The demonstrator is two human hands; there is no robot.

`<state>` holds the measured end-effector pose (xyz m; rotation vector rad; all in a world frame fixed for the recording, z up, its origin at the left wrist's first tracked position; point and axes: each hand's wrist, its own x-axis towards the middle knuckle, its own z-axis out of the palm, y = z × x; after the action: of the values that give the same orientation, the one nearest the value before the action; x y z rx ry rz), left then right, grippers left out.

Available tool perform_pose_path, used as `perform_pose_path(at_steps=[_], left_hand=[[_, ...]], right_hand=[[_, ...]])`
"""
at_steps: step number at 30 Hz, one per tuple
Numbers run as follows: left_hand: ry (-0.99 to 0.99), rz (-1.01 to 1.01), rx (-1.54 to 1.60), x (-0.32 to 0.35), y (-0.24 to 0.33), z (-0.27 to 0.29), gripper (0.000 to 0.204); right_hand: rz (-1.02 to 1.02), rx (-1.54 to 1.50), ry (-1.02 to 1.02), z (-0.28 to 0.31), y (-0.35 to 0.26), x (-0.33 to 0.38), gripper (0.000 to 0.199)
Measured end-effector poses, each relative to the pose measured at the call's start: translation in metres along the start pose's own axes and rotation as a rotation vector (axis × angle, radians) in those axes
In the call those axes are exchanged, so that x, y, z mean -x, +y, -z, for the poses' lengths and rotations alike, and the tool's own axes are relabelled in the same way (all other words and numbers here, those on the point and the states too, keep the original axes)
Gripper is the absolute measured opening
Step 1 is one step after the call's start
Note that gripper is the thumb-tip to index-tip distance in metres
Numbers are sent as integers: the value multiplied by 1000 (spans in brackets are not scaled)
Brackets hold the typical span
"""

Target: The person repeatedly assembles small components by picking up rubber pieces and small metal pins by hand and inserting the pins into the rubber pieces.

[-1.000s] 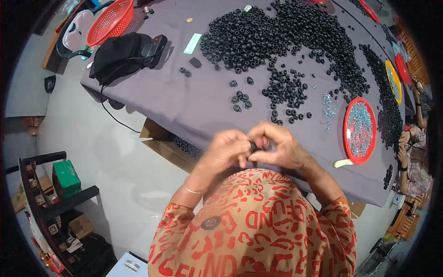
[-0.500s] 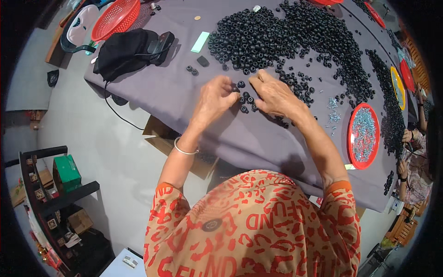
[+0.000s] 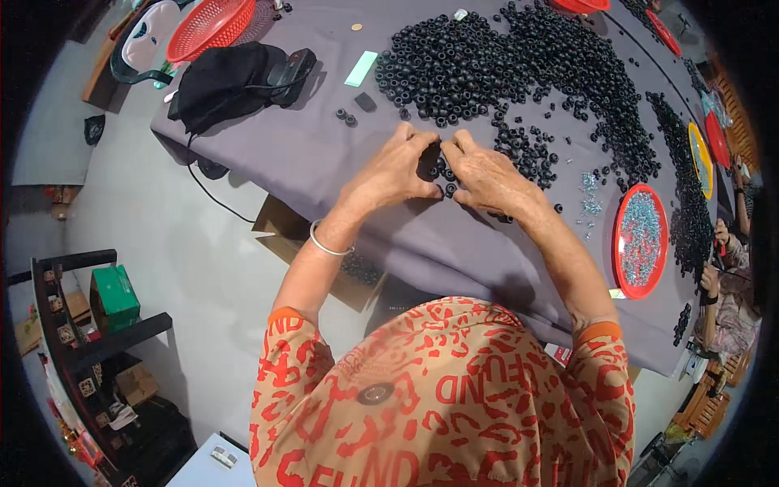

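Both my hands rest on a table covered with a grey-purple cloth (image 3: 324, 154). My left hand (image 3: 393, 172) and my right hand (image 3: 485, 174) lie side by side with fingertips meeting around a small cluster of black rubber rings (image 3: 442, 170). The fingers are curled over these rings; whether either hand grips one I cannot tell. A silver bangle (image 3: 329, 243) circles my left wrist. A large heap of the same black rings (image 3: 503, 57) spreads across the table beyond my hands.
A red plate of small silvery screws (image 3: 641, 239) sits at the right. A black bag (image 3: 223, 81), a red basket (image 3: 207, 28) and a pale green card (image 3: 361, 69) lie at the far left. Another person's hands (image 3: 718, 243) work at the right edge. A cardboard box (image 3: 284, 235) stands under the table.
My hands were raised close to my chest, working on a ring together. They then reached out to the table and now sit over the small cluster of rings.
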<state>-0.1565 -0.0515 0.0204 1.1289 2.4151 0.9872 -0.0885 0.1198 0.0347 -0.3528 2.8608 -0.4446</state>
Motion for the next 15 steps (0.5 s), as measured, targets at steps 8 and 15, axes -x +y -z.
perform_pose_path(at_steps=[8, 15], left_hand=[[19, 65, -19, 15, 7, -7, 58], [162, 159, 23, 55, 3, -5, 48]], right_hand=[[-61, -127, -30, -14, -11, -9, 36], [9, -306, 144, -40, -44, -3, 34]])
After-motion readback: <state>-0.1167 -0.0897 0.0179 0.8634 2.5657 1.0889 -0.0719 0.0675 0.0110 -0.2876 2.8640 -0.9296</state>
